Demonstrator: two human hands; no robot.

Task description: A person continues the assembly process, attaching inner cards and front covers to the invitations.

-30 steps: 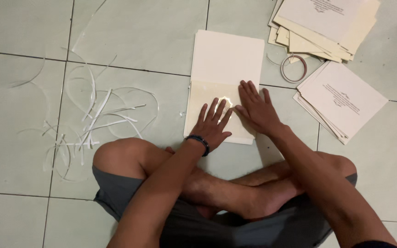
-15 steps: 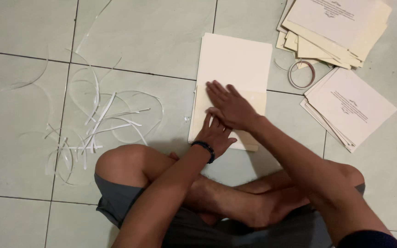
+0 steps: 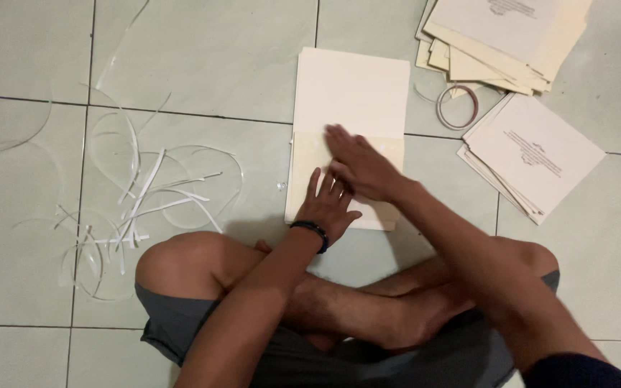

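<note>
A cream paper folder lies on the tiled floor in front of my crossed legs, its lower flap folded up. My left hand, with a dark band on the wrist, rests flat on the near left part of the flap, fingers apart. My right hand lies flat across the flap just above the left hand, fingers pointing left, pressing the paper. Neither hand grips anything.
Thin white paper strips and clear film offcuts litter the floor to the left. A roll of clear tape lies right of the folder. Stacks of cream folders and printed sheets sit at the right.
My right hand has slid leftward across the folded flap, from its right side to over the left hand. My left hand stayed nearly still on the paper.
</note>
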